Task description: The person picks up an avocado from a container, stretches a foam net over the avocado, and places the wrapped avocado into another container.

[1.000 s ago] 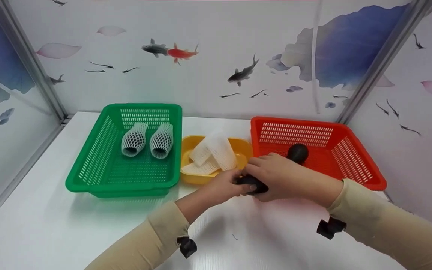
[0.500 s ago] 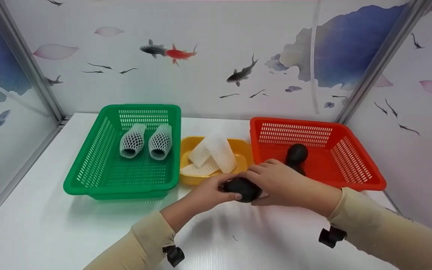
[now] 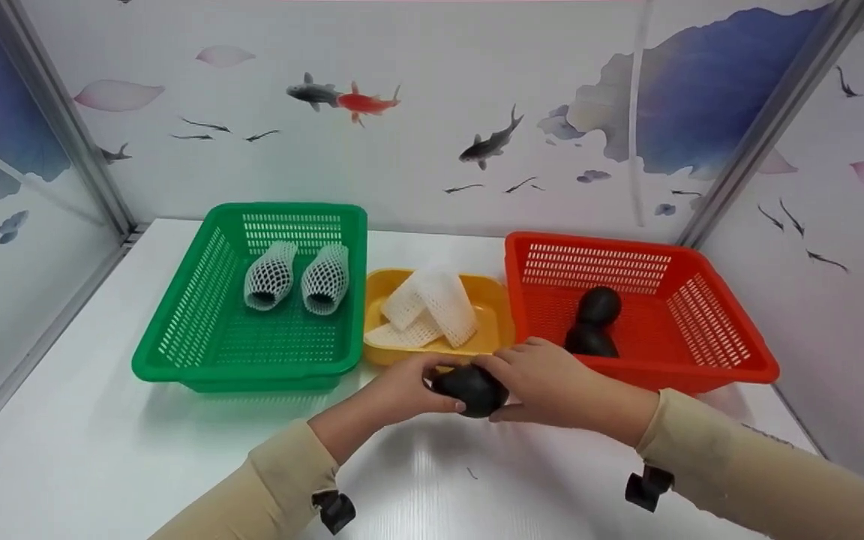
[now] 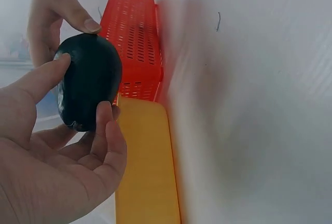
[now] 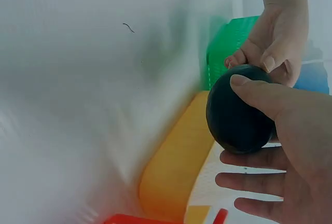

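Note:
In the head view a dark, pear-shaped avocado [image 3: 475, 391] is held above the table, in front of the yellow tub. My left hand [image 3: 400, 391] grips its narrow end between thumb and fingers. At the rounder end, my right hand [image 3: 552, 384] has its thumb and fingers around the fruit. The left wrist view shows the avocado [image 4: 89, 81] with its stem end towards the left fingers. From the right wrist, the right thumb lies on the avocado [image 5: 238, 115], with several fingers below it. Two more avocados [image 3: 599, 306] lie in the red basket [image 3: 702, 367].
A green basket [image 3: 244, 373] at the left contains two avocados in white foam nets [image 3: 269, 276]. Between the baskets, the yellow tub [image 3: 496, 307] holds loose white foam nets [image 3: 443, 304]. A patterned wall [image 3: 417, 180] stands behind the white table [image 3: 102, 450].
The avocado and both hands have moved left and nearer to me, away from the red basket. More of the fruit shows, as does a second avocado in that basket.

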Action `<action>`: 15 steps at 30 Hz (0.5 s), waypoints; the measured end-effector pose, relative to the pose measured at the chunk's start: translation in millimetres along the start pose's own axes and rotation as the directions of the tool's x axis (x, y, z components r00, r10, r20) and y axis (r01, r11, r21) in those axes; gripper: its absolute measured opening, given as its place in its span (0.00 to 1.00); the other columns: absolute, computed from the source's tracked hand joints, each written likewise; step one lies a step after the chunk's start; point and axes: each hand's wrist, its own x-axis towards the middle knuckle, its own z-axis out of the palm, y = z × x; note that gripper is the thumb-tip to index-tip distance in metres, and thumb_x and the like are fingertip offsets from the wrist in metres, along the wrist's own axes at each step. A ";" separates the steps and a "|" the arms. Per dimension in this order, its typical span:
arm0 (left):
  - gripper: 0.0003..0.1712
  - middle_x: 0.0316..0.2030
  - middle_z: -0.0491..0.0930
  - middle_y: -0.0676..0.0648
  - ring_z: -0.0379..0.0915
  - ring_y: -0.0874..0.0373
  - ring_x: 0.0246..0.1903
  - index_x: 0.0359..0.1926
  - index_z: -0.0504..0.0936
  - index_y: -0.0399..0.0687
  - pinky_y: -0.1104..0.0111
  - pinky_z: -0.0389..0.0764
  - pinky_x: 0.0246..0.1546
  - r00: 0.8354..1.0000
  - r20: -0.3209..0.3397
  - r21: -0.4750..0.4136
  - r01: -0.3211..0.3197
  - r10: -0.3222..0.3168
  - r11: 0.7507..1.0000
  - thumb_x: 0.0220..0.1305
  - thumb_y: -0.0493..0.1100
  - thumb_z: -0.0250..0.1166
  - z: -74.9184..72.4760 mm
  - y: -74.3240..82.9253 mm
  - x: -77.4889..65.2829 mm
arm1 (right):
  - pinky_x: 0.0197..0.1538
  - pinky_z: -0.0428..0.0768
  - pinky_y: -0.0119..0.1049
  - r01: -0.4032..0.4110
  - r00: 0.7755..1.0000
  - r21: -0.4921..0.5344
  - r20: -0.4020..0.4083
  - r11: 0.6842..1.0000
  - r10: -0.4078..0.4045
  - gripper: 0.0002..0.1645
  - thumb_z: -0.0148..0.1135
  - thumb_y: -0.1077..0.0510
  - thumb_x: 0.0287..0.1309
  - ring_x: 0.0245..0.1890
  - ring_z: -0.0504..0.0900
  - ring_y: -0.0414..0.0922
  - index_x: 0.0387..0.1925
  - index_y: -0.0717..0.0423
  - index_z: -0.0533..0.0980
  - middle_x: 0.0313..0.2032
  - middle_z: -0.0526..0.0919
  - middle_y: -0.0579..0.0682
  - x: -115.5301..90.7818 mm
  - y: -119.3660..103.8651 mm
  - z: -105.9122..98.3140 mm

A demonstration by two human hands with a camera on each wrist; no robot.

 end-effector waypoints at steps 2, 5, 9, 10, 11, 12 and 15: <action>0.30 0.51 0.79 0.48 0.72 0.50 0.49 0.58 0.79 0.50 0.57 0.76 0.51 1.000 -0.001 0.017 0.001 -0.001 1.000 0.52 0.43 0.76 -0.2 -3.7 -1.9 | 0.53 0.73 0.46 0.008 1.000 0.011 -0.019 1.000 -0.008 0.43 0.72 0.36 0.48 0.47 0.79 0.48 0.63 0.49 0.70 0.50 0.82 0.48 2.3 -2.3 6.6; 0.29 0.47 0.80 0.47 0.73 0.50 0.47 0.57 0.80 0.49 0.57 0.76 0.50 1.000 0.002 0.048 0.027 -0.027 0.999 0.52 0.42 0.75 0.2 -9.6 -3.9 | 0.54 0.73 0.46 0.051 0.996 -0.004 -0.072 0.999 -0.051 0.44 0.72 0.35 0.48 0.50 0.79 0.48 0.63 0.49 0.69 0.54 0.81 0.48 5.5 -5.4 18.9; 0.27 0.45 0.80 0.46 0.74 0.50 0.46 0.56 0.80 0.44 0.57 0.75 0.49 0.998 0.002 0.088 0.069 -0.069 0.994 0.53 0.40 0.73 2.1 -16.1 -4.1 | 0.54 0.72 0.46 0.084 0.990 -0.058 -0.111 0.995 -0.090 0.45 0.71 0.35 0.49 0.52 0.78 0.48 0.64 0.51 0.69 0.55 0.80 0.49 8.8 -9.2 34.2; 0.27 0.45 0.80 0.45 0.74 0.50 0.46 0.56 0.80 0.44 0.57 0.75 0.50 0.997 0.001 0.098 0.072 -0.073 0.993 0.53 0.39 0.73 3.0 -17.8 -3.7 | 0.54 0.72 0.46 0.084 0.989 -0.070 -0.112 0.994 -0.092 0.45 0.71 0.35 0.49 0.51 0.78 0.49 0.63 0.52 0.69 0.54 0.80 0.49 9.5 -9.8 37.4; 0.26 0.45 0.80 0.45 0.74 0.50 0.46 0.55 0.80 0.43 0.57 0.74 0.50 0.997 -0.001 0.105 0.075 -0.075 0.992 0.53 0.38 0.73 3.5 -19.0 -3.8 | 0.54 0.72 0.46 0.081 0.990 -0.078 -0.110 0.994 -0.089 0.45 0.71 0.36 0.49 0.51 0.79 0.48 0.63 0.52 0.69 0.53 0.81 0.50 10.1 -10.4 40.5; 0.26 0.45 0.80 0.44 0.74 0.49 0.47 0.55 0.80 0.42 0.56 0.74 0.50 0.997 -0.003 0.109 0.076 -0.077 0.991 0.53 0.37 0.72 4.3 -20.2 -3.7 | 0.53 0.72 0.45 0.077 0.991 -0.084 -0.105 0.993 -0.086 0.44 0.71 0.36 0.49 0.50 0.79 0.48 0.62 0.53 0.70 0.53 0.81 0.50 10.5 -11.0 43.5; 0.24 0.45 0.80 0.43 0.74 0.49 0.47 0.54 0.80 0.41 0.56 0.75 0.49 0.997 -0.011 0.127 0.082 -0.082 0.989 0.54 0.35 0.72 7.4 -24.3 -2.8 | 0.50 0.73 0.45 0.060 0.994 -0.105 -0.089 0.993 -0.069 0.42 0.71 0.36 0.51 0.47 0.80 0.49 0.61 0.54 0.71 0.49 0.82 0.51 11.7 -12.4 50.9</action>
